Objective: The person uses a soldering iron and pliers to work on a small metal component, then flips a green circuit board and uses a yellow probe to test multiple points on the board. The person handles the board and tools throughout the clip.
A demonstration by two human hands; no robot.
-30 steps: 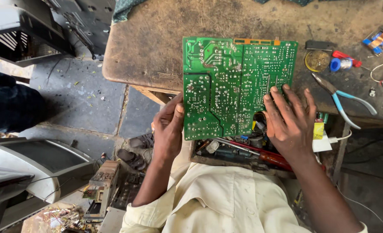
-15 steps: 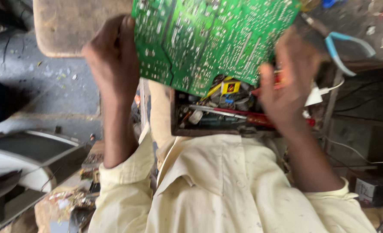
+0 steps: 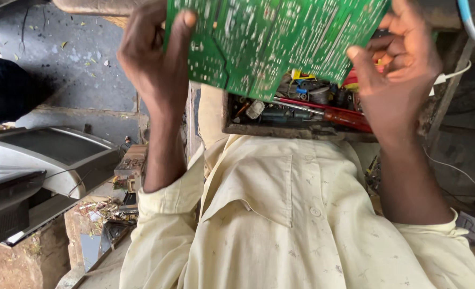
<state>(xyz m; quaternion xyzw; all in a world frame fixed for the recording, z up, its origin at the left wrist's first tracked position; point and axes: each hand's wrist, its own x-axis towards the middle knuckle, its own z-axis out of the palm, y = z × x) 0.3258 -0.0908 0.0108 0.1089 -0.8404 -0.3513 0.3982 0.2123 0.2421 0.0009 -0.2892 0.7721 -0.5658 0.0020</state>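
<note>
A large green circuit board fills the top of the view, tilted, its solder side toward me. My left hand grips its left edge, thumb laid over the face. My right hand clasps the right edge, fingers curled around it. Both hands hold the board above an open drawer under the bench. The board's upper part runs out of view.
The drawer holds a red-handled screwdriver, several small parts and wires. A grey and white appliance casing lies at the left on the floor. Scrap electronics sit by my left elbow. A white cable trails at the right.
The board has come off the bench top toward me and tilted. My view has dropped lower, so the bench and pliers have left the frame and the drawer is exposed.
</note>
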